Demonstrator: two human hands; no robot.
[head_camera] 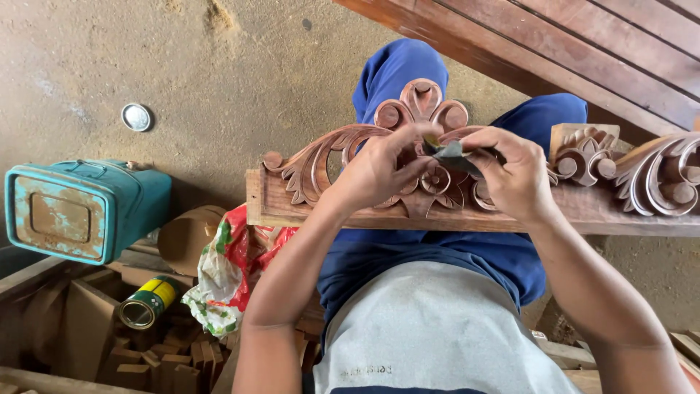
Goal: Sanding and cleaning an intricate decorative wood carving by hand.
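A carved reddish-brown wooden panel (pixel 306 175) with scrolls and leaf shapes lies across my lap, over blue trousers. My left hand (pixel 375 171) and my right hand (pixel 514 175) meet above its middle rosette. Both pinch a small dark piece of sandpaper (pixel 450 152) between thumb and fingers, just above the carving. The rosette under the hands is partly hidden.
A worn teal metal box (pixel 80 208) stands at the left on the concrete floor. A yellow-green tin can (pixel 149 300) lies beside wood offcuts (pixel 146 357). A crumpled red, white and green plastic bag (pixel 230 270) sits by my left arm. Dark wooden boards (pixel 583 51) lean at top right.
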